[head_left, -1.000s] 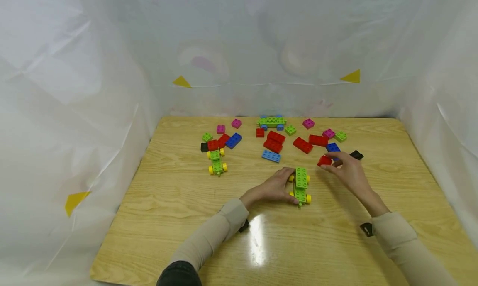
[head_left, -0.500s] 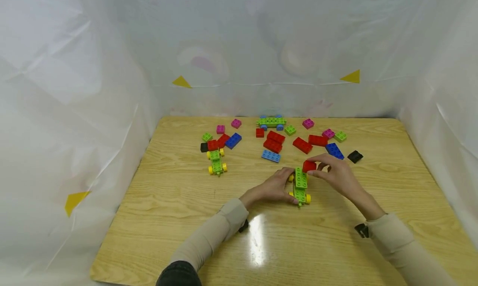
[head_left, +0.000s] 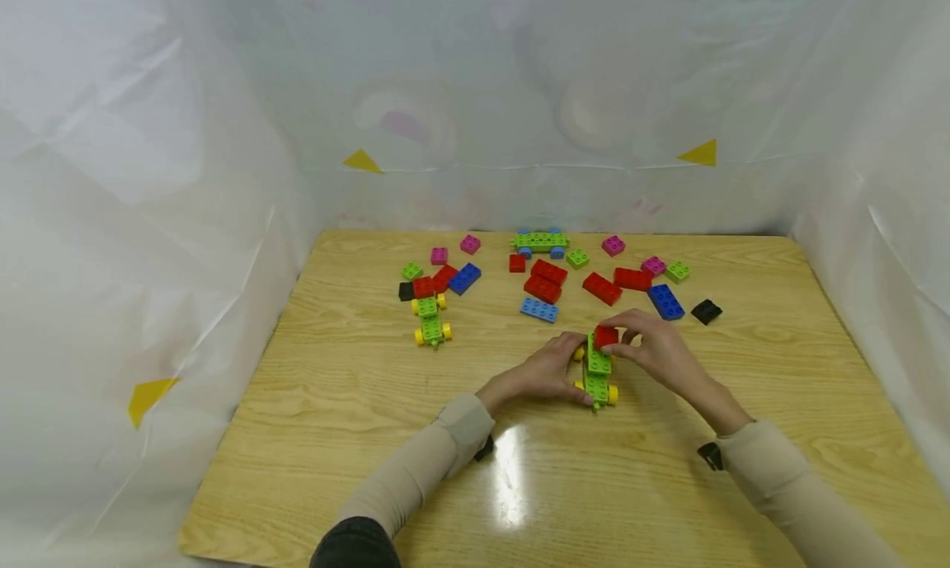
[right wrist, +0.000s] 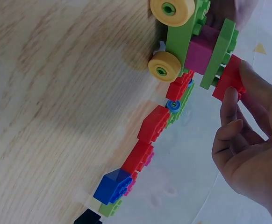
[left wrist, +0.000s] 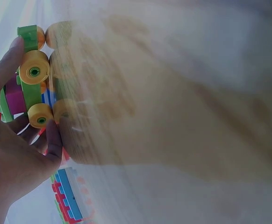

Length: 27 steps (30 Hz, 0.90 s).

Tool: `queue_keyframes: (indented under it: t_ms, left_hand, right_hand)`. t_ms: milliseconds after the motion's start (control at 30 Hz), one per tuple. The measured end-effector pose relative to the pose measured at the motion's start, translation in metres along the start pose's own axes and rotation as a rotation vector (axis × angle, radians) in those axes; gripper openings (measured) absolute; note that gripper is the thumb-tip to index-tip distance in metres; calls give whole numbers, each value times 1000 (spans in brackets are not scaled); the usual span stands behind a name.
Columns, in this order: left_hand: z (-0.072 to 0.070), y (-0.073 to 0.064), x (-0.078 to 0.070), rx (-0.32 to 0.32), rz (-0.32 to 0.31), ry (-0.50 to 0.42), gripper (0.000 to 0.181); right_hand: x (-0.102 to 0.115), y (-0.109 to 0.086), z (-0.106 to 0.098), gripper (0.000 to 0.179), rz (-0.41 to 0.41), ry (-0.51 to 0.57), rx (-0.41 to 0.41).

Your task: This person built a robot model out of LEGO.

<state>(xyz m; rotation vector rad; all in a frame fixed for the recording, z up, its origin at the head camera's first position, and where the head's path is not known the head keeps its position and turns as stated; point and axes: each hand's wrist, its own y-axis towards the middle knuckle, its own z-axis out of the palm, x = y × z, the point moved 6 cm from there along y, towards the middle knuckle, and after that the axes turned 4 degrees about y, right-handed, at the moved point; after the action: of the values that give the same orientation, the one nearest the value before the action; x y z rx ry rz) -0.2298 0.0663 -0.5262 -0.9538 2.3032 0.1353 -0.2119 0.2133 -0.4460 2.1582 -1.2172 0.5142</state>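
Observation:
My left hand (head_left: 542, 372) steadies a green toy car (head_left: 596, 387) with yellow wheels from its left side, thumb near the front end and fingers toward the back. A magenta brick (right wrist: 202, 52) sits on the car's base, topped by a long green brick (right wrist: 221, 52). Between thumb and fingertips, my right hand (head_left: 664, 355) pinches a small red brick (head_left: 605, 336) over the rear end of that green brick. In the right wrist view the red brick meets the green studs, slightly tilted; whether it is pressed on I cannot tell.
Left on the table stands another green car (head_left: 431, 329) with yellow wheels. A green base with blue wheels (head_left: 540, 241) is at the back edge. Several red bricks, a light blue brick (head_left: 538, 309), a dark blue brick (head_left: 665, 302) and a black piece (head_left: 707, 311) lie beyond my hands.
My right hand has carried the red brick leftward from beside the dark blue brick to the top of the car. The left hand and the car have stayed put.

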Motion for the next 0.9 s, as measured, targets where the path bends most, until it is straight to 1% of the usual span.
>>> queue_keyframes:
  t_ms: [167,367,567,700,900]
  left_hand:
    - [1,0,0,0,4,-1,100]
    - [0,0,0,-9,11,8,100]
    - [-1,0,0,-8,14,7,97]
    - [-2,0,0,-12,22,5,97]
    - [-1,0,-1,-14,27,12,94]
  right_hand:
    - [-1,1,4,35,5,-5,6]
    - [1,4,4,34,-24,-24,3]
    - [3,10,6,31,-33,-50,38]
    - [4,13,5,30,-39,-44,46]
    - [0,16,6,31,9,-40,87]
